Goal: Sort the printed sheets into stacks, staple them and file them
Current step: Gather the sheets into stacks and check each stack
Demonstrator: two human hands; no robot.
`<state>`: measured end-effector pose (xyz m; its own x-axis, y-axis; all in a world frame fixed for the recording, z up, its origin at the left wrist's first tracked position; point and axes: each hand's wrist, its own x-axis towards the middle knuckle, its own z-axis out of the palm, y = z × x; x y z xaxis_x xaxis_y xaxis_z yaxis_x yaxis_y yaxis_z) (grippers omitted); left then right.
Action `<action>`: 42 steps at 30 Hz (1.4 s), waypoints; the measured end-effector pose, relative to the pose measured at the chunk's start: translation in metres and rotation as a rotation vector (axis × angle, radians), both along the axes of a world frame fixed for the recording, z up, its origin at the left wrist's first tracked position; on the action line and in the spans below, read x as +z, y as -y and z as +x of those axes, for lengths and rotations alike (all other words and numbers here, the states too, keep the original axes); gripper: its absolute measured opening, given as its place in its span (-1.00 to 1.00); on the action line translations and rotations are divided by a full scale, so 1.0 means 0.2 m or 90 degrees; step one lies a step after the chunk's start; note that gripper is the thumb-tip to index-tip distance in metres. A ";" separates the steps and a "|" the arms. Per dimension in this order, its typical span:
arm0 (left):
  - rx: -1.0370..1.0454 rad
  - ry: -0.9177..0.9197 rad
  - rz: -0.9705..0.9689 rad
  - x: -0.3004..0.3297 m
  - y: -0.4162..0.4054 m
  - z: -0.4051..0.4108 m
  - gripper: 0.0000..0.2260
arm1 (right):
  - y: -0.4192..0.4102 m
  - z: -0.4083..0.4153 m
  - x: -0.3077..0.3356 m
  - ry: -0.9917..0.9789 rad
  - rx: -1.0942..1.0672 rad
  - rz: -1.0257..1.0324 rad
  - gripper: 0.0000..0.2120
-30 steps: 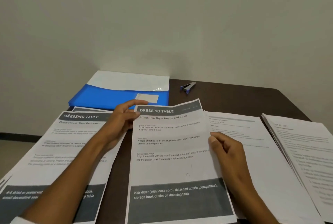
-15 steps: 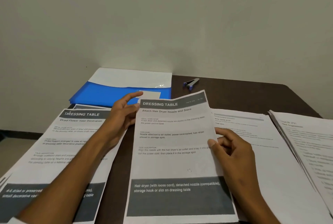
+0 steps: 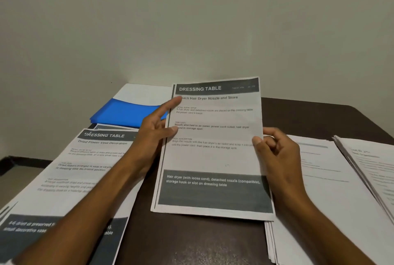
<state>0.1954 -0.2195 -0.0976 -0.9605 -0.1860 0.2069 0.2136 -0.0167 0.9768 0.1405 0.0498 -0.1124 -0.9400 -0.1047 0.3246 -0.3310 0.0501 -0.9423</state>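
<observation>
I hold a thin bundle of printed sheets (image 3: 213, 158), headed "DRESSING TABLE – Attach Hair Dryer Nozzle and Store", lifted and tilted up above the dark table (image 3: 191, 243). My left hand (image 3: 153, 136) grips its left edge, with the index fingertip and thumb tip on the front. My right hand (image 3: 277, 151) pinches the right edge, thumb in front. A second "DRESSING TABLE" stack (image 3: 85, 168) lies at the left under my left forearm. Two stacks of plainer text sheets lie at the right, a nearer one (image 3: 319, 179) and an outer one (image 3: 373, 168). The stapler is hidden.
A blue folder (image 3: 125, 115) with a white sheet on top lies at the back left against the wall. Dark bare tabletop shows below the held sheets and at the back right. The table's left edge drops to the floor (image 3: 19, 179).
Both hands have raised the hair-dryer sheets off the table and tilted them more upright. The sheets now cover the stapler that showed behind them.
</observation>
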 end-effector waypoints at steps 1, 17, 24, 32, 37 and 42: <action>0.011 0.001 0.006 0.00 0.00 0.00 -0.42 | 0.00 0.00 0.00 0.002 0.002 -0.003 -0.91; 0.065 -0.002 0.072 -0.01 0.01 -0.02 -0.49 | -0.02 -0.03 -0.06 0.021 -0.041 0.046 -0.86; 0.059 0.018 0.066 -0.04 -0.01 -0.04 -0.46 | -0.01 -0.04 -0.06 0.014 -0.057 0.062 -0.90; 0.072 -0.005 0.083 -0.04 0.02 -0.04 -0.47 | -0.16 -0.16 0.02 0.010 -0.257 -0.136 -0.86; 0.063 -0.027 0.079 -0.03 0.03 -0.03 -0.47 | -0.33 -0.24 0.08 0.014 -0.490 -0.240 -0.92; 0.070 -0.043 0.066 -0.01 0.03 -0.03 -0.46 | -0.40 -0.29 0.04 0.034 -0.524 -0.274 -0.90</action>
